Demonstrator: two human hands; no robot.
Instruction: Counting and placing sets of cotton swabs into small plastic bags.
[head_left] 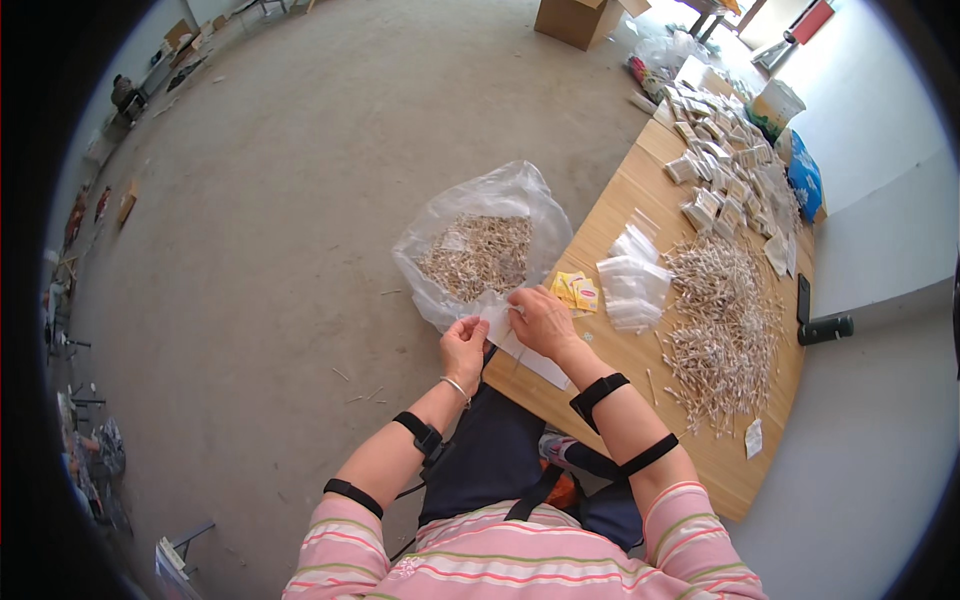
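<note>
Between my two hands is a small clear plastic bag point(493, 308), held at the table's near left corner. My left hand point(463, 352) is closed in a pinch on one side of it. My right hand point(545, 322) has its fingers bent in on the other side; what lies inside its grip is partly hidden. Just beyond my hands a large clear bag point(548, 200) stands open, filled with loose cotton swabs point(475, 255). Under my right wrist lies a white sheet point(543, 368). Yellow printed cards point(575, 291) rest beside my right hand.
On the wooden table point(622, 395) lie flat empty zip bags point(635, 290), a heap of cotton swabs point(725, 330) and many filled packs point(715, 170). A phone point(803, 298) and a dark green flask point(826, 330) are by the wall. A cardboard box point(578, 22) sits on the floor.
</note>
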